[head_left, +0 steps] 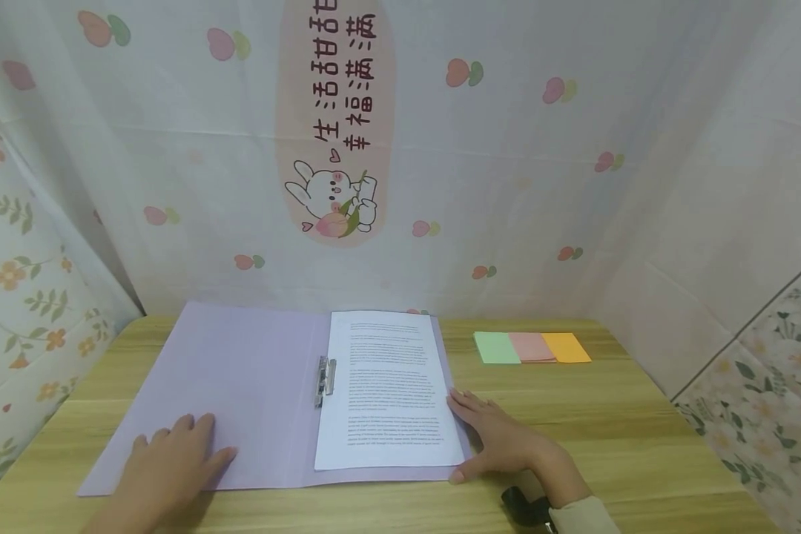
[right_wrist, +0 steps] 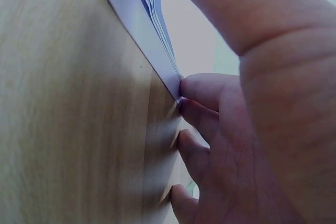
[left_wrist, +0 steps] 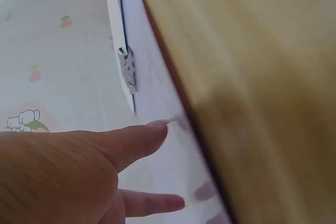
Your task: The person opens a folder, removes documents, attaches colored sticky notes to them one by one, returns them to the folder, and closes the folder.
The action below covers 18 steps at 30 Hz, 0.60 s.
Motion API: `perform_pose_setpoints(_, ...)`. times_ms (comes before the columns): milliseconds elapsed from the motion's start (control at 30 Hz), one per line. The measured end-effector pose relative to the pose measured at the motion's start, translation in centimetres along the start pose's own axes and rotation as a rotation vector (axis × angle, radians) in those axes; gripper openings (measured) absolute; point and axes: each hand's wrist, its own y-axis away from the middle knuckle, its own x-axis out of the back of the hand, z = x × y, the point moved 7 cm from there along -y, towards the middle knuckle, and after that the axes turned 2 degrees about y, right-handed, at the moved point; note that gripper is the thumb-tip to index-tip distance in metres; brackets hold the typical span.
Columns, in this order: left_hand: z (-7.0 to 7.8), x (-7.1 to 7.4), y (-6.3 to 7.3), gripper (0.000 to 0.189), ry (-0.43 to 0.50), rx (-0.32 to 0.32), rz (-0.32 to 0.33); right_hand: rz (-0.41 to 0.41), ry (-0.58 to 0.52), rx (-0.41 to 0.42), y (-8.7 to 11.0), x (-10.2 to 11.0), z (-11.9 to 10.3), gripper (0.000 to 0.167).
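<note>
A light purple folder [head_left: 254,386] lies spread open on the table, its left cover bare. Printed white sheets [head_left: 390,393] sit on its right side, beside a metal clip [head_left: 325,382] near the spine. On the lower part of the left cover rests my left hand [head_left: 167,467], fingers spread and holding nothing. My right hand [head_left: 500,437] is at the folder's right edge, its thumb by the lower right corner. In the right wrist view, fingertips [right_wrist: 191,88] touch the edge of the folder and sheets, while other fingers reach down to the wood.
Green [head_left: 497,348], pink [head_left: 532,346] and orange sticky notes [head_left: 566,348] lie side by side at the back right of the wooden table [head_left: 627,415]. A black object [head_left: 527,508] shows by my right wrist. Patterned curtains [head_left: 507,185] hang behind and at both sides.
</note>
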Motion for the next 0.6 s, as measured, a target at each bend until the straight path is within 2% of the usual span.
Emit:
perform_pose_setpoints(100,0.7,0.7,-0.8,0.059,0.008,-0.029,0.024,-0.002,0.001,0.000,0.0,0.1,0.0,0.119)
perform_pose_setpoints(200,1.3,1.2,-1.8,0.063,0.055,-0.079,0.020,-0.005,-0.002,0.001,-0.1,0.0,-0.1,0.119)
perform_pose_setpoints(367,2.7,1.6,-3.8,0.072,0.161,-0.189,-0.062,-0.008,0.001,-0.006,-0.2,0.0,0.0,0.119)
perform_pose_setpoints(500,4.2,1.5,-5.5,0.074,0.220,-0.200,-0.143,-0.005,0.003,-0.016,-0.1,-0.1,0.2,0.120)
perform_pose_setpoints(600,5.2,1.1,-5.9,0.075,0.257,-0.176,-0.169,-0.004,-0.001,-0.009,-0.1,0.0,0.0,0.120)
